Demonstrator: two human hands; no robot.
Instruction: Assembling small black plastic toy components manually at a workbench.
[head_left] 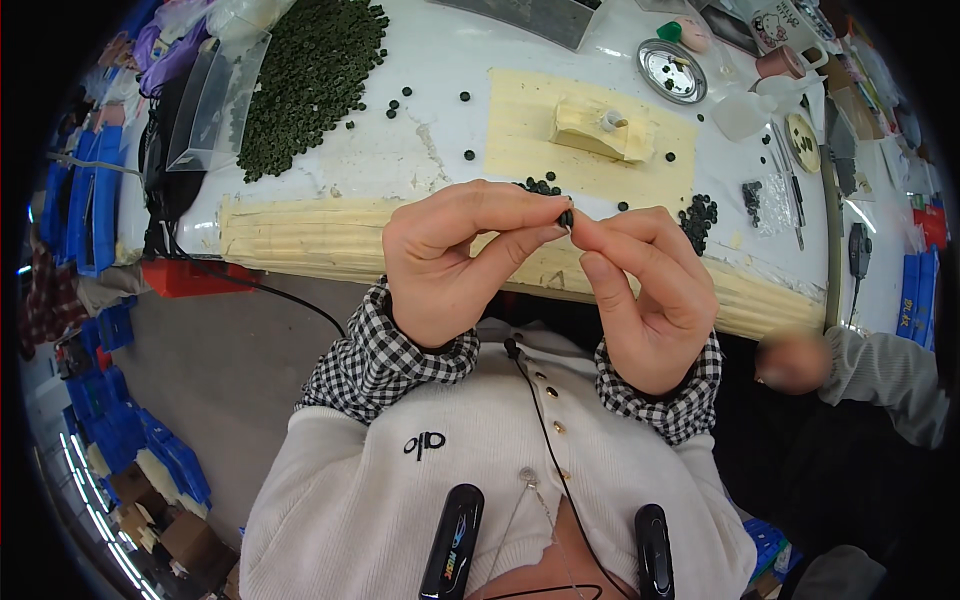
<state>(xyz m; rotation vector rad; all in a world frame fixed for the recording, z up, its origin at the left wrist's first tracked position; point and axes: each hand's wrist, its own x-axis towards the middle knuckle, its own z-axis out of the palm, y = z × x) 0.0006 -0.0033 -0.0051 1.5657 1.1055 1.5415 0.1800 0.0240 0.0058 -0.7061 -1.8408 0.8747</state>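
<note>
Both hands are raised together in front of the chest, just short of the table's near edge. The left hand (455, 260) and the right hand (650, 290) meet at their fingertips, which are pinched on a small dark green bead (566, 217); it shows only as a dark speck between the left thumb and forefinger and the right forefinger. Which hand bears most of the grip cannot be told.

The bead is held above the cream foam padding (300, 240) that runs along the table edge, with a small cluster of loose beads (542, 186) lying just beyond the hands at 12 o'clock. A second heap of beads (698, 220) sits at about 1 o'clock from the right hand, and the big pile of green beads (310, 70) lies well away at 10 o'clock, beside a clear plastic bag (215, 95). A foam block (600, 130) rests on the cream mat (520, 120) at 12 o'clock, farther back, and a round metal tin (672, 70) stands beyond it.

The main risk, as I judge it, is the bead slipping out of the pinch: it is tiny, round and held by fingertip pressure alone (hardly any of it shows). If it dropped, it could bounce off the padding and roll to the floor, or into the lap. A slight twist between the two hands could also flick it sideways into the loose beads, where it would be lost among its likes. A co-worker's hand (790, 362) at 3 o'clock is near enough that a nudge could jolt the right elbow.
</note>
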